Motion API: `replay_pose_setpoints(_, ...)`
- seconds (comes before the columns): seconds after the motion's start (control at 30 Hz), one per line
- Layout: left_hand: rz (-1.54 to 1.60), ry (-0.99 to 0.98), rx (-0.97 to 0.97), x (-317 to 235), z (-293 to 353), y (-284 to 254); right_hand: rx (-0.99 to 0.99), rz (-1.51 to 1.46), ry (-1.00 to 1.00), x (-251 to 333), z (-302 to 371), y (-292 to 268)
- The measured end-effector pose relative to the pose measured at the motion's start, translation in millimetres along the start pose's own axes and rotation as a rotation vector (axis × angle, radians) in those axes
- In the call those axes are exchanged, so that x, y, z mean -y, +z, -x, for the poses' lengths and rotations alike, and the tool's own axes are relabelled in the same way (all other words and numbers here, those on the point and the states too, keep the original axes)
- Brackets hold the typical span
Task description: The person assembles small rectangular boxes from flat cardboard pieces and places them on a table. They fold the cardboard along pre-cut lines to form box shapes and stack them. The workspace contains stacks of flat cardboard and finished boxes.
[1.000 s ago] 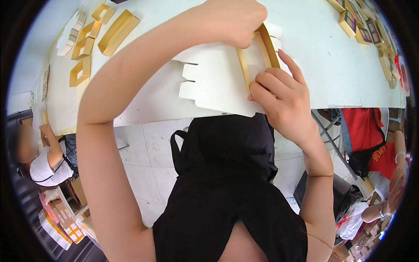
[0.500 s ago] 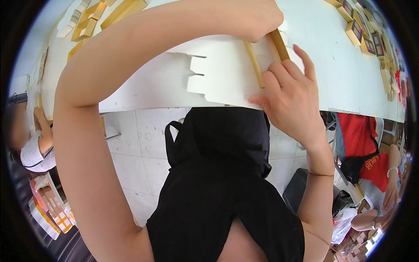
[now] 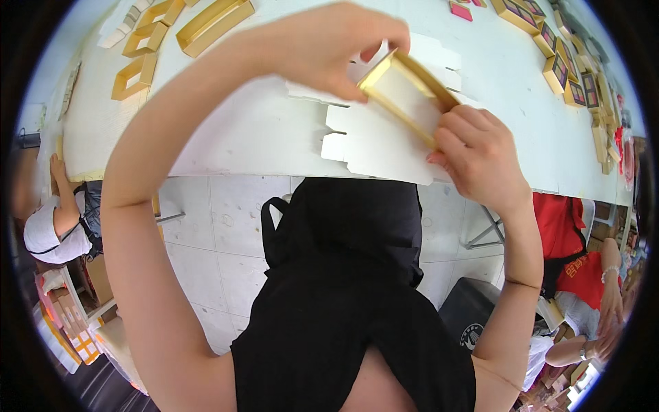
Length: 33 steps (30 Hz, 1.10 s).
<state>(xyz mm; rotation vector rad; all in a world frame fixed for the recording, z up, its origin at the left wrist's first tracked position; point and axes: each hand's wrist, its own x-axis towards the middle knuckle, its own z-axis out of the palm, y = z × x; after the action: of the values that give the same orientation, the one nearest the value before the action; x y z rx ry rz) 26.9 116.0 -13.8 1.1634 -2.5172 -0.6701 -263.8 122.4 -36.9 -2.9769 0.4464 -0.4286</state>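
Observation:
A gold cardboard box frame, rectangular and see-through in the middle, is held tilted just above the table. My left hand curls round its upper-left end, thumb below and fingers above. At the lower-right end, my right hand is closed on the frame with the fingers bent. Under the frame lie flat white die-cut cardboard sheets with notched edges, reaching to the table's near edge. The fingertips of my right hand are partly hidden.
More gold frames stand at the table's far left. Gold boxes with dark coloured insets line the far right. Small pink pieces lie at the far edge. Other people sit at both sides; a dark bin stands on the floor at right.
My left hand has shifted left and nearer, showing its grip on the frame's end. The frame has turned to a more slanted position. My right hand's fingers, partly stretched before, are now curled in.

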Motion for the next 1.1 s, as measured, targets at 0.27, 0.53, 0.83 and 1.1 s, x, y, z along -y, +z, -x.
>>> replay_pose_setpoints(0.27, 0.059, 0.068, -0.348, -8.2, 60.6, 19.7, -0.359, -0.697, 0.063, -8.9, -9.1, -6.1)
replay_pose_setpoints(0.53, -0.369, 0.053, -0.595, -30.3, 118.2, 32.1, -0.250, -0.561, 0.048, 13.1, -26.7, 2.7)
replay_pose_setpoints(0.83, -0.879, -0.736, -0.517, 11.5, 219.0, 25.5, 0.130, 0.048, 0.082, 49.4, 8.9, 18.5)
replay_pose_setpoints(1.1, -0.314, -0.143, -0.447, -59.9, 106.6, 41.0, 0.164, -0.305, 0.294, 45.9, 3.0, -0.9)
